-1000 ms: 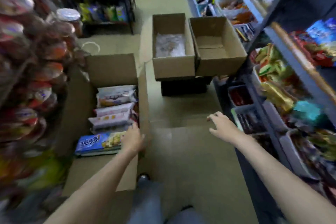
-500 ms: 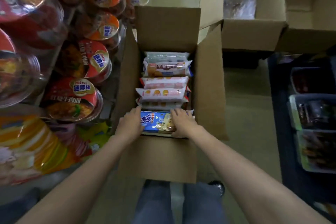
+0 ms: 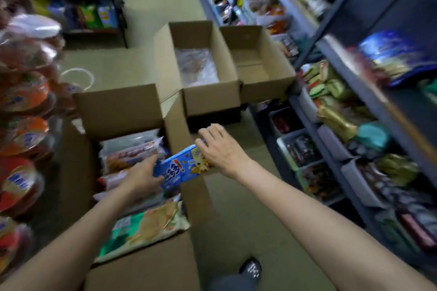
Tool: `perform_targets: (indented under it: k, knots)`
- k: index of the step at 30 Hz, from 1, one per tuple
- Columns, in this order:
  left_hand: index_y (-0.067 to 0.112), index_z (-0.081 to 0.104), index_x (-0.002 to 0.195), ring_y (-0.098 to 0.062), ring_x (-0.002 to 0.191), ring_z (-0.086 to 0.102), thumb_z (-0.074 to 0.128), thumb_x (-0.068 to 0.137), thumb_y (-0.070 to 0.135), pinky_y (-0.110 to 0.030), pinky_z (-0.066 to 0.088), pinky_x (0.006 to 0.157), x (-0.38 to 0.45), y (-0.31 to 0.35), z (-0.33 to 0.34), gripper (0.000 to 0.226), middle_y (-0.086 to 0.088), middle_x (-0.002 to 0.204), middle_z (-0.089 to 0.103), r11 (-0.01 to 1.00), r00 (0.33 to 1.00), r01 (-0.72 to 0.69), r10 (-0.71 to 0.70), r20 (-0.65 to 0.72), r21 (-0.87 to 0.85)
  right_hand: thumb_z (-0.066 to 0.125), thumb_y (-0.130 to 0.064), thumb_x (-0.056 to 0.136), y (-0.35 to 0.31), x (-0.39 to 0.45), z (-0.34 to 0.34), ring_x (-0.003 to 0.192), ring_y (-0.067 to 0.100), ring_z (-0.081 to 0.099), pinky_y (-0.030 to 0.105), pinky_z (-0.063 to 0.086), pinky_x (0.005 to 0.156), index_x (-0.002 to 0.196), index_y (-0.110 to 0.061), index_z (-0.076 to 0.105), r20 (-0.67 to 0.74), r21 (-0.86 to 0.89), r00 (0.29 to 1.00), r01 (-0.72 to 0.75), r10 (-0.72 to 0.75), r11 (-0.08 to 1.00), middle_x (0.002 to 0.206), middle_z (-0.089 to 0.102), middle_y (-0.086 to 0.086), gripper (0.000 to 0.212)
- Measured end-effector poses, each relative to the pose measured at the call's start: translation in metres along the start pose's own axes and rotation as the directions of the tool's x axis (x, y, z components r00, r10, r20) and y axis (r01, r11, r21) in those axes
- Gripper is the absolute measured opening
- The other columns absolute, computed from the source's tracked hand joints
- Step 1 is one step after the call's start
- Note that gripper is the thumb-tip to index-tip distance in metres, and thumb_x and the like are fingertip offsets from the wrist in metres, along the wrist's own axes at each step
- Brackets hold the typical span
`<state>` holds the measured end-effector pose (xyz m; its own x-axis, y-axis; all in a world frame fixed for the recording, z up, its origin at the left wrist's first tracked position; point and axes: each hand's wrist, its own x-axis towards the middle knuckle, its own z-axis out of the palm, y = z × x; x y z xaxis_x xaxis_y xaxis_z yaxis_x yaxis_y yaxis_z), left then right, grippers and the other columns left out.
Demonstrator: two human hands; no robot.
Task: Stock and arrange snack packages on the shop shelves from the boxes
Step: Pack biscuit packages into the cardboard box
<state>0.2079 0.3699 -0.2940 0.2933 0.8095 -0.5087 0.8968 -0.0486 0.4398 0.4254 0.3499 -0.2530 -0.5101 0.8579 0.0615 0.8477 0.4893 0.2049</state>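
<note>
Lifted since the last frame: flat blue cardboard biscuit box (image 3: 182, 169), tilted above the open brown cardboard carton (image 3: 123, 111), left hand (image 3: 142, 176) and right hand (image 3: 218, 151) gripping opposite ends.

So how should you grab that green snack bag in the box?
Pinch the green snack bag by its crimped right edge, coming from above. It lies flat on top at the near end of the cardboard box, uncovered, and the box walls block any sideways reach.
</note>
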Motion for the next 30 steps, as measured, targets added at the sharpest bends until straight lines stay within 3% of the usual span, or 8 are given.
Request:
perform_targets:
  k: [3, 6, 8, 10, 13, 17, 24, 30]
  knots:
    - [0.009, 0.046, 0.131, -0.021, 0.107, 0.059, 0.066, 0.081, 0.006, -0.025, 0.046, 0.087, 0.028, 0.099, -0.017, 0.054, -0.012, 0.124, 0.059, 0.980, 0.978, -0.196, 0.197, 0.072, -0.013, 0.005, 0.002, 0.093, 0.079, -0.063, -0.035, 0.077, 0.030, 0.063, 0.038, 0.046, 0.084, 0.086, -0.008, 0.050, -0.172, -0.114, 0.973, -0.172, 0.151, 0.979, 0.091, 0.067, 0.014, 0.047]
    - [0.007, 0.047, 0.127, 0.000, 0.056, 0.059, 0.060, 0.086, 0.000, -0.010, 0.043, 0.048, 0.039, 0.203, -0.014, 0.043, -0.009, 0.094, 0.061, 0.944, 0.922, -0.316, 0.329, 0.206, -0.091, 0.032, -0.002, 0.087, 0.149, -0.141, -0.050, 0.084, 0.033, 0.062, 0.041, 0.038, 0.091, 0.093, -0.008, 0.043, -0.276, -0.246, 0.925, -0.330, 0.260, 0.911, 0.097, 0.067, 0.017, 0.014]
    - [0.004, 0.048, 0.124, 0.003, 0.039, 0.051, 0.058, 0.088, 0.000, -0.011, 0.040, 0.040, 0.046, 0.265, 0.001, 0.037, -0.004, 0.082, 0.057, 0.922, 0.889, -0.368, 0.387, 0.246, -0.121, 0.041, -0.001, 0.079, 0.188, -0.196, -0.051, 0.082, 0.033, 0.061, 0.042, 0.037, 0.091, 0.101, -0.009, 0.046, -0.262, -0.298, 0.896, -0.429, 0.359, 0.853, 0.095, 0.065, 0.016, 0.023]
    - [0.008, 0.049, 0.125, 0.004, 0.045, 0.054, 0.058, 0.089, 0.005, -0.013, 0.044, 0.045, 0.054, 0.319, 0.017, 0.037, -0.005, 0.089, 0.058, 0.895, 0.861, -0.439, 0.445, 0.247, -0.082, 0.062, -0.011, 0.068, 0.218, -0.244, -0.052, 0.079, 0.030, 0.061, 0.044, 0.043, 0.085, 0.108, -0.012, 0.048, -0.134, -0.325, 0.861, -0.506, 0.491, 0.799, 0.093, 0.064, 0.012, 0.043]
    - [0.010, 0.045, 0.130, -0.008, 0.067, 0.059, 0.057, 0.090, 0.009, -0.018, 0.051, 0.053, 0.063, 0.394, 0.027, 0.042, -0.005, 0.102, 0.054, 0.837, 0.814, -0.548, 0.530, 0.236, 0.010, 0.088, -0.040, 0.042, 0.256, -0.289, -0.062, 0.082, 0.030, 0.060, 0.043, 0.049, 0.073, 0.116, -0.016, 0.044, 0.211, -0.270, 0.691, -0.638, 0.691, 0.721, 0.098, 0.059, 0.009, 0.089]
    - [0.014, 0.042, 0.136, -0.029, 0.095, 0.062, 0.057, 0.090, 0.009, -0.028, 0.050, 0.074, 0.072, 0.467, 0.031, 0.049, -0.015, 0.119, 0.046, 0.743, 0.754, -0.653, 0.620, 0.217, 0.145, 0.063, -0.033, 0.088, 0.293, -0.330, -0.057, 0.114, 0.031, 0.045, 0.038, 0.044, 0.079, 0.133, -0.015, 0.038, 0.345, -0.035, 0.595, -0.765, 0.726, 0.644, 0.128, 0.037, 0.009, 0.055]
    - [0.011, 0.044, 0.132, -0.033, 0.108, 0.055, 0.054, 0.090, 0.008, -0.030, 0.042, 0.080, 0.129, 0.548, 0.031, 0.044, -0.017, 0.121, 0.053, 0.760, 0.753, -0.650, 0.646, -0.125, 0.011, 0.066, -0.024, 0.086, 0.354, -0.347, -0.044, 0.103, 0.028, 0.054, 0.033, 0.037, 0.077, 0.121, -0.016, 0.051, 0.135, 0.318, 0.344, -0.903, 0.929, 0.288, 0.114, 0.053, 0.004, 0.039]
    - [0.006, 0.045, 0.129, -0.029, 0.112, 0.053, 0.049, 0.089, 0.005, -0.035, 0.043, 0.089, 0.229, 0.594, 0.018, 0.040, -0.014, 0.127, 0.052, 0.775, 0.772, -0.631, 0.621, -0.136, -0.035, 0.075, -0.019, 0.078, 0.447, -0.315, -0.012, 0.085, 0.022, 0.056, 0.034, 0.038, 0.068, 0.102, -0.013, 0.058, 0.267, 0.586, 0.041, -0.800, 0.963, -0.128, 0.090, 0.059, 0.005, 0.029]
